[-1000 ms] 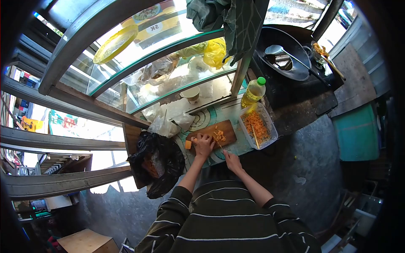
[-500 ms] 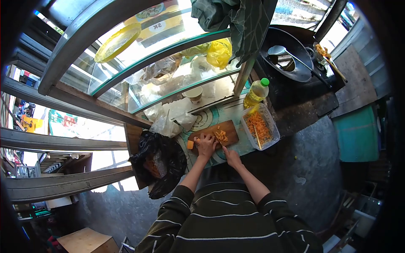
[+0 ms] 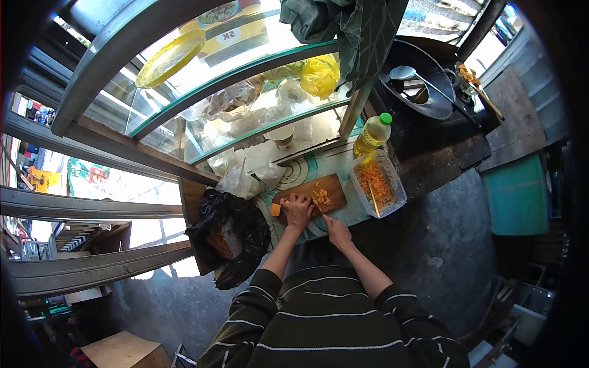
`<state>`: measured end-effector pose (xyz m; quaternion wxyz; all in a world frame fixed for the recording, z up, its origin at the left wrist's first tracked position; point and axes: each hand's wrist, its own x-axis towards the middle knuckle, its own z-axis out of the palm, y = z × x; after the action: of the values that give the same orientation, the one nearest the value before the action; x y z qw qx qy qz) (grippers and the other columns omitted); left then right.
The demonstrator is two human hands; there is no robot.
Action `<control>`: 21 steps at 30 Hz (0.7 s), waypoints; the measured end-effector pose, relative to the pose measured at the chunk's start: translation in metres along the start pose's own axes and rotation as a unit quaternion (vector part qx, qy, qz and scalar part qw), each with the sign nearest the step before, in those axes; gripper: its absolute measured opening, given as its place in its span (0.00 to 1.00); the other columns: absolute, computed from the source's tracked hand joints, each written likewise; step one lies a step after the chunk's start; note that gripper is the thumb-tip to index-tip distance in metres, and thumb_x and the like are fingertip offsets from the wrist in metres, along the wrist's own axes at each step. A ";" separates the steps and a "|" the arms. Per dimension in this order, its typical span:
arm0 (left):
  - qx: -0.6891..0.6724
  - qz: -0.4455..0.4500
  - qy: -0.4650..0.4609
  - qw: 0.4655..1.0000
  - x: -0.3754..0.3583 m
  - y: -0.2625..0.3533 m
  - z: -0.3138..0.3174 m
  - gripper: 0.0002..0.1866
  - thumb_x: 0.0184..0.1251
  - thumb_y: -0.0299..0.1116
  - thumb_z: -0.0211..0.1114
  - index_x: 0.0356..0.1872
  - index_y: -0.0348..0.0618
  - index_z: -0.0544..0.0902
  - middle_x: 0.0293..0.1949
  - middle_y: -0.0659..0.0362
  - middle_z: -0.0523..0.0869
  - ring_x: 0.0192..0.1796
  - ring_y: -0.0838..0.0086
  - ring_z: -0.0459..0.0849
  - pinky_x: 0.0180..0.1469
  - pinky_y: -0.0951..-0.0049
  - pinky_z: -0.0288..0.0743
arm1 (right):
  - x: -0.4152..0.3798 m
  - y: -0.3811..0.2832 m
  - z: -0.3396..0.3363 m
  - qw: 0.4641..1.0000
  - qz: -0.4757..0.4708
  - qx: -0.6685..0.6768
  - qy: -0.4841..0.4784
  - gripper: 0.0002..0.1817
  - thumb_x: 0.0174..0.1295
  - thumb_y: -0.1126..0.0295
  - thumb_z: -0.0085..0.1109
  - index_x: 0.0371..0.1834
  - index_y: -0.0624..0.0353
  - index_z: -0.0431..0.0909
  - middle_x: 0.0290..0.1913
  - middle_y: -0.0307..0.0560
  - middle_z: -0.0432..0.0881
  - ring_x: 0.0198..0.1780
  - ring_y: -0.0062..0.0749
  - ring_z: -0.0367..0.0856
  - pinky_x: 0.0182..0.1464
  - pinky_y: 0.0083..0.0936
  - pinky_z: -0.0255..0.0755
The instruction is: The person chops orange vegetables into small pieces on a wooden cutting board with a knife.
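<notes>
My left hand (image 3: pixel 299 211) presses down on the wooden cutting board (image 3: pixel 334 186), its bent fingers closed over an orange piece of food that they mostly hide. Just left of that hand, at the board's edge, lies an orange block of food (image 3: pixel 275 210). Small chopped orange pieces (image 3: pixel 321 196) are heaped on the board beside my fingertips. My right hand (image 3: pixel 338 233) is wrapped round the handle of a knife (image 3: pixel 321 210), whose narrow blade points up and left toward my left fingers. Whether the blade touches the food is too small to tell.
Right of the board sits a clear plastic tub (image 3: pixel 392 207) of shredded orange food with a utensil in it. Behind it stands an oil bottle (image 3: pixel 372 135). A wok (image 3: pixel 423 101) with a ladle (image 3: pixel 423 80) is farther right. A black plastic bag (image 3: pixel 248 230) lies left; a glass case (image 3: pixel 245 132) rises behind.
Both hands stay at the board, with only a slight shift of the knife and fingers. The orange block's visible shape differs a little. The camera view has moved slightly.
</notes>
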<state>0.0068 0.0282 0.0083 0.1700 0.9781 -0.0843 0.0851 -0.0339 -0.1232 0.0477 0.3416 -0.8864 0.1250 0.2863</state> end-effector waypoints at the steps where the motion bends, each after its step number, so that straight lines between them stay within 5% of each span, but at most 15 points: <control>1: 0.006 0.007 0.007 1.000 0.000 -0.001 0.002 0.11 0.45 0.40 0.68 0.31 0.51 0.83 0.33 0.66 0.78 0.45 0.71 0.72 0.48 0.55 0.49 | 0.004 0.002 0.003 1.000 0.000 -0.001 -0.001 0.35 0.63 0.40 0.31 0.37 0.63 0.79 0.41 0.65 0.77 0.49 0.58 0.72 0.47 0.44 0.66; 4: 0.007 0.003 0.010 1.000 -0.004 0.001 0.002 0.12 0.45 0.41 0.68 0.32 0.52 0.83 0.33 0.66 0.78 0.44 0.71 0.72 0.48 0.55 0.49 | 0.023 0.018 0.018 0.999 -0.025 -0.010 0.035 0.37 0.62 0.39 0.32 0.32 0.65 0.78 0.33 0.63 0.79 0.41 0.56 0.77 0.42 0.43 0.68; 6: 0.002 -0.008 0.012 1.000 0.000 0.002 0.001 0.12 0.45 0.42 0.68 0.32 0.52 0.83 0.33 0.66 0.78 0.44 0.71 0.72 0.48 0.55 0.50 | 0.028 0.022 0.018 0.996 -0.045 0.079 -0.012 0.37 0.62 0.38 0.32 0.24 0.67 0.74 0.22 0.57 0.76 0.29 0.49 0.77 0.36 0.40 0.67; 10: -0.012 -0.005 0.013 1.000 -0.001 0.001 -0.003 0.12 0.46 0.42 0.68 0.32 0.52 0.83 0.32 0.66 0.78 0.44 0.71 0.72 0.48 0.55 0.50 | 0.023 0.025 0.010 0.988 0.015 0.141 -0.061 0.37 0.62 0.38 0.33 0.20 0.68 0.69 0.16 0.53 0.70 0.23 0.42 0.73 0.31 0.38 0.65; 13: -0.025 -0.013 0.008 1.000 0.000 0.001 -0.004 0.12 0.45 0.42 0.68 0.32 0.52 0.84 0.32 0.66 0.78 0.44 0.71 0.72 0.48 0.55 0.50 | 0.023 0.023 0.008 0.997 -0.040 0.073 0.005 0.38 0.62 0.39 0.33 0.21 0.69 0.70 0.19 0.57 0.72 0.26 0.47 0.75 0.34 0.39 0.65; 15: -0.030 -0.020 0.005 0.999 -0.001 0.001 -0.004 0.12 0.44 0.42 0.69 0.32 0.52 0.84 0.33 0.66 0.78 0.44 0.71 0.72 0.48 0.56 0.50 | 0.018 0.024 0.006 0.997 -0.013 0.067 -0.042 0.38 0.61 0.38 0.32 0.35 0.68 0.76 0.38 0.69 0.76 0.49 0.61 0.71 0.48 0.43 0.64; 21: -0.043 -0.031 0.013 0.999 -0.002 -0.002 0.000 0.11 0.43 0.39 0.69 0.31 0.52 0.84 0.34 0.66 0.79 0.45 0.71 0.72 0.48 0.55 0.50 | 0.007 0.022 0.003 0.998 0.000 0.048 -0.043 0.36 0.61 0.39 0.31 0.41 0.63 0.77 0.41 0.66 0.77 0.51 0.60 0.71 0.50 0.43 0.64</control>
<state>0.0050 0.0299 0.0074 0.2155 0.9708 -0.0557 0.0890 -0.0388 -0.1371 0.0302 0.3887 -0.8561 0.1239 0.3175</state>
